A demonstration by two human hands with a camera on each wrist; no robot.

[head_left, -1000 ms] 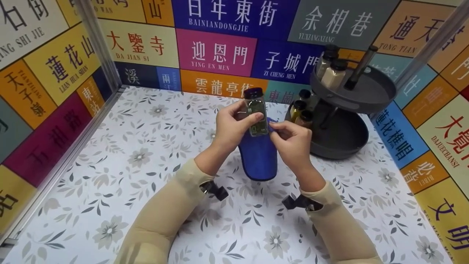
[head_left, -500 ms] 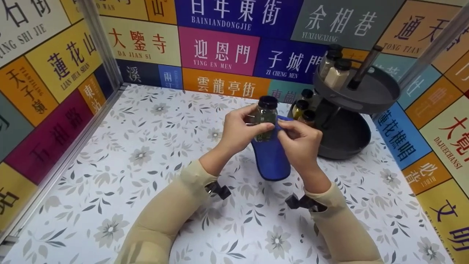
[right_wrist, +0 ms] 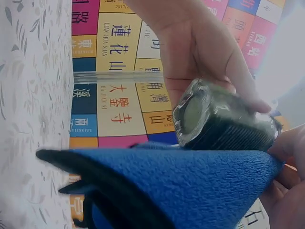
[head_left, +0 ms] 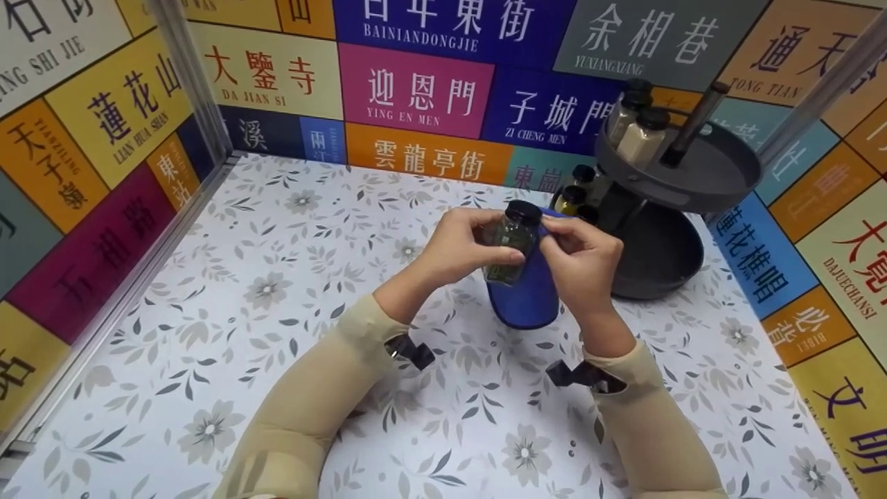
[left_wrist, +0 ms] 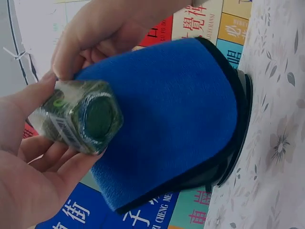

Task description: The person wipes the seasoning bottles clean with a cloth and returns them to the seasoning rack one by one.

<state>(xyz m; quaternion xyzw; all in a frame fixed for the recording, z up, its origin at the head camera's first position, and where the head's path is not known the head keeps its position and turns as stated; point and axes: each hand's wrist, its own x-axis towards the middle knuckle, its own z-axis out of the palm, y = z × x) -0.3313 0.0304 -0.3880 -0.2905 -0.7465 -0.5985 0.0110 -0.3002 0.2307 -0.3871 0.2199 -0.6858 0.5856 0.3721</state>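
Observation:
In the head view my left hand [head_left: 454, 249] grips a square glass jar [head_left: 509, 253] with a black lid and dark green contents, thumb across its front. My right hand [head_left: 587, 260] pinches the upper edge of a blue cloth [head_left: 523, 305] with black edging, close beside the jar's lid. The cloth hangs down behind the jar. Seen from the left wrist, the jar's base [left_wrist: 100, 117] faces the camera and overlaps the fuzzy blue cloth [left_wrist: 176, 105]. From the right wrist, the jar [right_wrist: 228, 119] lies right along the cloth's top edge [right_wrist: 205, 176].
A dark two-tier round rack [head_left: 700, 187] stands at the right. Its upper tier bears a jar of pale powder [head_left: 641, 142] and another jar; several black-lidded jars sit on its lower tier. Walls of coloured sign panels [head_left: 416, 97] enclose the floral-patterned table [head_left: 270, 360].
Both hands have shifted to the right with the jar and cloth. The jar has also come lower, while the right hand has risen slightly towards its lid.

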